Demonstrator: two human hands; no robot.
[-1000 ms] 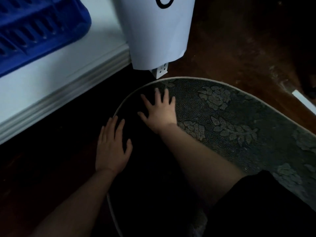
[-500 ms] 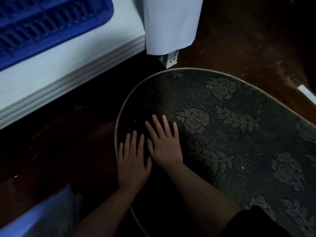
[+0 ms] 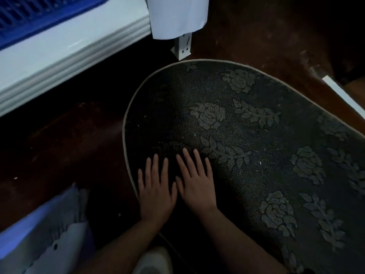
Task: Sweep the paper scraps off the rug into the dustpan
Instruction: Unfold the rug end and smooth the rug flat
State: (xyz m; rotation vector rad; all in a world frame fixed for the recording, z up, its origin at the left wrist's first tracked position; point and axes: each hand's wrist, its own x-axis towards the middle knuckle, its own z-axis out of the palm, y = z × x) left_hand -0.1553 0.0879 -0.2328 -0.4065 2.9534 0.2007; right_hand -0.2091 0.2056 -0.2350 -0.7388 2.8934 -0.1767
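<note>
1. Dark oval rug with a raised grey rose-and-leaf pattern and a pale piped edge [image 3: 246, 135], filling the centre and right of the frame, lying on a dark reddish-brown wooden floor [image 3: 69, 135].
2. Left hand [image 3: 156, 190] at lower centre, flat on the rug just inside its left edge, palm down, fingers straight and slightly spread, gripping nothing.
3. Right hand [image 3: 197, 184] just beside it to the right, also flat and palm down on the rug, fingers straight and pointing up-frame, gripping nothing; the two thumbs nearly touching.
4. Tiny pale paper scraps [image 3: 260, 163], scattered as small specks on the rug right of the right hand, with a few more near the rug's left edge; too small to tell more.
5. Pale blue-grey dustpan-like plastic object [image 3: 39, 234] in the lower left corner, on the floor, apart from the rug; blurred, so its identity cannot be told for sure.
6. White ribbed moulding [image 3: 69, 56] across the upper left, with a blue slotted plastic crate [image 3: 39, 14] above it.
7. White sheet of paper [image 3: 177, 14] hanging at top centre, a small white socket block [image 3: 182, 47] under it, just beyond the rug's top edge.
8. White strip [image 3: 343, 95] on the floor at the right edge.
</note>
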